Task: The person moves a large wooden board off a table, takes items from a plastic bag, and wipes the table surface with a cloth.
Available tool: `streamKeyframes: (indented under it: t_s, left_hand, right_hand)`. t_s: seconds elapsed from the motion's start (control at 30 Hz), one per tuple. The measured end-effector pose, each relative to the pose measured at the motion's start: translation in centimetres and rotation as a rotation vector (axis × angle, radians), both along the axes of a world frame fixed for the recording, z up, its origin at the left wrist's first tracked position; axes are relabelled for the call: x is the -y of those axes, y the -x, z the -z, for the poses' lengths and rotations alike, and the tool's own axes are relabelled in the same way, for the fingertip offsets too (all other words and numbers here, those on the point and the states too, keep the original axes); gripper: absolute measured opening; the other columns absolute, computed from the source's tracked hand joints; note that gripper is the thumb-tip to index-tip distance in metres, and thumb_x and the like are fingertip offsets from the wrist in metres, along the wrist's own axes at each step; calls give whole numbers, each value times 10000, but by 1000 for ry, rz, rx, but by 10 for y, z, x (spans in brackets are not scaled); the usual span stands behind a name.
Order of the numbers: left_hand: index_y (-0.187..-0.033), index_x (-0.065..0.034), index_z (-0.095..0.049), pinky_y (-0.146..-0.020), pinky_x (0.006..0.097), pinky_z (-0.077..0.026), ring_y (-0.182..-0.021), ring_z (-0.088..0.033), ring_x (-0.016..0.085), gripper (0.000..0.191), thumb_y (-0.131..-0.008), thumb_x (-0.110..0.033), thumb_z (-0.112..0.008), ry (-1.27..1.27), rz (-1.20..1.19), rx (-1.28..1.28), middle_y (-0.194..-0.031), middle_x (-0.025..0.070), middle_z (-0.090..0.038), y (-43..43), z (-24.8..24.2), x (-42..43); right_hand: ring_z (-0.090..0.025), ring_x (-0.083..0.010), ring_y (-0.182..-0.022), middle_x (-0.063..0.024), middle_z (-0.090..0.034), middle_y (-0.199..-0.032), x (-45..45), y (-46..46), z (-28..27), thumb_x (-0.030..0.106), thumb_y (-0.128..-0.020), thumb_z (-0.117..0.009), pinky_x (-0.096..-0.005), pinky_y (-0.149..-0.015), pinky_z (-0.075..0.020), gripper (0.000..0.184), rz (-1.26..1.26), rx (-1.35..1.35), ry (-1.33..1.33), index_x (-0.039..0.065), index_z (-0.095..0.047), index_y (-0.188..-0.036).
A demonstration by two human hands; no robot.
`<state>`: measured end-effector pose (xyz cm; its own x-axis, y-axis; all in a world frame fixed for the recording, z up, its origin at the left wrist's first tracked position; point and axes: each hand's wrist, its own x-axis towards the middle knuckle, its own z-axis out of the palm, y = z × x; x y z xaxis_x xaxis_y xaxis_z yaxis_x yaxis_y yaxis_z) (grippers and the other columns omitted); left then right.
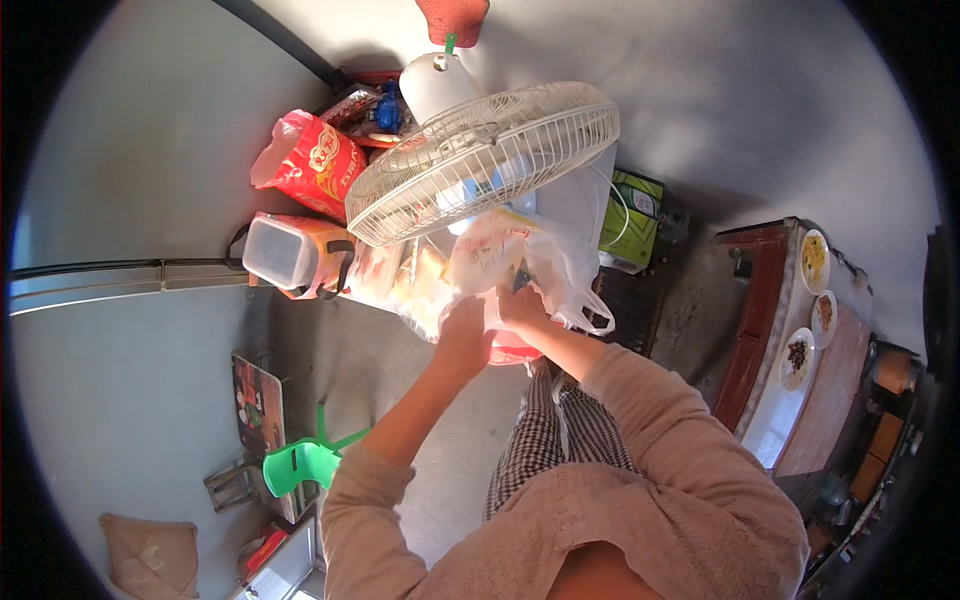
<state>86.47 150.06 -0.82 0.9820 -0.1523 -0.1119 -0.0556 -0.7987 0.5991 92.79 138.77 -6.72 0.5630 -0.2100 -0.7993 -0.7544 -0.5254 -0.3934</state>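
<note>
A thin white plastic bag (487,255) with red print is bunched in front of me, its loop handle hanging out to the right. My left hand (463,326) grips the near left side of the bag. Just to its right, my right hand (523,306) has its fingers curled at the bag's opening. A small dark object (520,280) shows beside those fingertips; I cannot tell what it is. Strong light washes out the plastic around both hands. Below them, part of a red object (514,354) peeks out. Clear bags of food-like items (409,277) lie left of my hands.
A white caged electric fan (487,161) leans over the bag. Left of it stand an open red sack (319,165) and a clear-lidded container (281,251). A green carton (630,217) sits to the right. Farther right, plates of food (796,358) rest on a cabinet. A green chair (300,465) is at lower left.
</note>
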Motion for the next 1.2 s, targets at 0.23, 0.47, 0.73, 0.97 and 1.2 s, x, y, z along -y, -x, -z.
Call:
streamKeyframes:
  t_s: [0.23,0.47,0.73,0.97,1.2]
  left_hand:
    - [-889,-65,-592,-720,358,-423,-808,-544,235,256,-676,-191,-657,-257,-456,89,-870,82,-571,9,-52,-13]
    - [-787,-21,-581,-630,294,-461,-717,-592,198,113,-769,-133,-573,399,-566,8,-812,92,-604,17,-23,-25]
    - [-1040,-59,-542,-728,327,-446,-820,-577,223,508,-639,-327,-700,238,-313,-297,-901,97,-592,-9,-4,-18]
    - [-1042,-99,-568,-696,373,-431,-803,-552,249,471,-662,-363,-651,-80,-164,66,-854,84,-553,-31,26,-12]
    - [-791,-21,-575,-629,288,-422,-725,-517,150,214,-751,-232,-584,785,-250,-394,-796,77,-557,-35,-35,-25]
  right_hand:
    - [-460,-317,-1014,-167,-481,-1076,97,75,-123,171,-647,-693,-381,-885,-357,575,-373,1329,-23,-15,-438,-1128]
    - [-564,-176,-821,-71,-580,-909,117,36,-79,76,-696,-654,-260,-744,-438,291,136,837,-366,58,-574,-976]
    - [-565,-118,-755,-56,-593,-829,89,38,-89,76,-805,-531,-234,-694,-439,177,-186,1020,-444,75,-603,-967]
    - [-562,-79,-703,-17,-617,-740,41,32,-88,207,-842,-497,-219,-682,-434,323,-162,342,-683,138,-507,-1157]
    - [-548,-92,-697,-41,-595,-808,29,21,-89,193,-828,-516,-236,-656,-443,345,-101,294,-833,84,-501,-1155]
